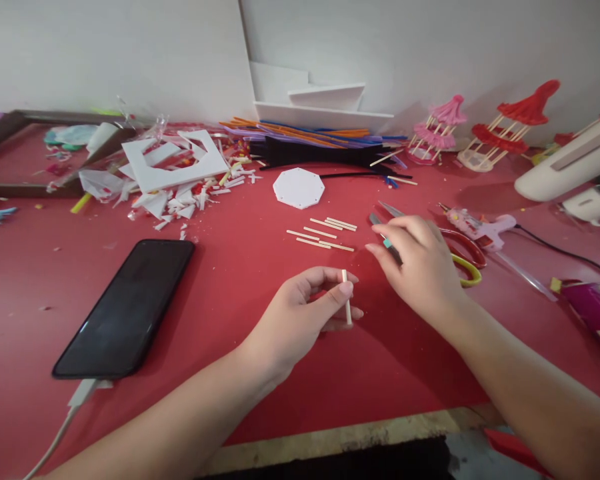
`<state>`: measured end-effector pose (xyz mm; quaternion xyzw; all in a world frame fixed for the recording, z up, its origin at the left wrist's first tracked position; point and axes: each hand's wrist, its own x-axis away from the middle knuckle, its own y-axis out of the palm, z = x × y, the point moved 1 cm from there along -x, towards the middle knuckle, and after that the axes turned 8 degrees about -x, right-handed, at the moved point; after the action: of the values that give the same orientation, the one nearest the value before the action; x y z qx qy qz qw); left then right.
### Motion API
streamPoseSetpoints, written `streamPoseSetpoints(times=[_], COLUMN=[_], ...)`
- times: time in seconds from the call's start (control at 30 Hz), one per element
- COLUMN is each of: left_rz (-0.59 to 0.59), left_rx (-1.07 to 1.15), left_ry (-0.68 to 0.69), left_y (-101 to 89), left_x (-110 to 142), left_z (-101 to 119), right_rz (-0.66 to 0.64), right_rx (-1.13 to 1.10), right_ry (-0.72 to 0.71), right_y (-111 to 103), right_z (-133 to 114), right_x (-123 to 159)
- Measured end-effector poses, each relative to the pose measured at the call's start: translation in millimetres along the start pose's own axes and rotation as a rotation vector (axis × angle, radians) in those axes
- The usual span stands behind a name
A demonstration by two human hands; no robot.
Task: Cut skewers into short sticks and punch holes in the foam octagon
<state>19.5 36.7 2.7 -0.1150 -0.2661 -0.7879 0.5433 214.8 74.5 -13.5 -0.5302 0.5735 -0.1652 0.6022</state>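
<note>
My left hand [313,300] pinches a short wooden stick [347,307] upright between thumb and fingers, above the red table. My right hand [423,267] hovers over a craft knife [390,245] with a dark, teal-marked handle; its thumb and index finger are apart, and part of the knife is hidden beneath it. Beside that hand lie scissors with red and yellow handles [467,267], partly covered by it. Several short wooden sticks [320,233] lie beyond my left hand. Behind them rests a white octagonal foam board piece [299,187] with small holes around its edge.
A black phone [125,310] with a cable lies left. White scraps [180,197] fill the back left, pipe cleaners [320,137] the back middle. At right are a pink glue gun [483,227], a purple device [593,310] and pink [435,130] and red [505,130] carousel-like models.
</note>
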Motion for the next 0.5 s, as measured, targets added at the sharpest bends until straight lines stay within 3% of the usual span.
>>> streamPoseSetpoints(times=[0.1,0.27,0.4,0.5], left_rz=[0.027,0.011,0.041,0.062], left_rx=[-0.001,-0.020,0.031,0.109], left_ry=[0.042,0.055,0.079,0.054], left_y=[0.2,-2.4,-4.0,-5.3], left_x=[0,-3,-4,-5], left_z=[1,0,0,2], right_rz=[-0.079,-0.157,-0.017,0.039], right_rx=[-0.123,-0.155,-0.181,-0.312], right_ry=[-0.040,0.025,0.027,-0.098], right_y=[9,22,8,-10], right_z=[-10,-10,-11,-14], right_x=[-6,-11,-10,-8])
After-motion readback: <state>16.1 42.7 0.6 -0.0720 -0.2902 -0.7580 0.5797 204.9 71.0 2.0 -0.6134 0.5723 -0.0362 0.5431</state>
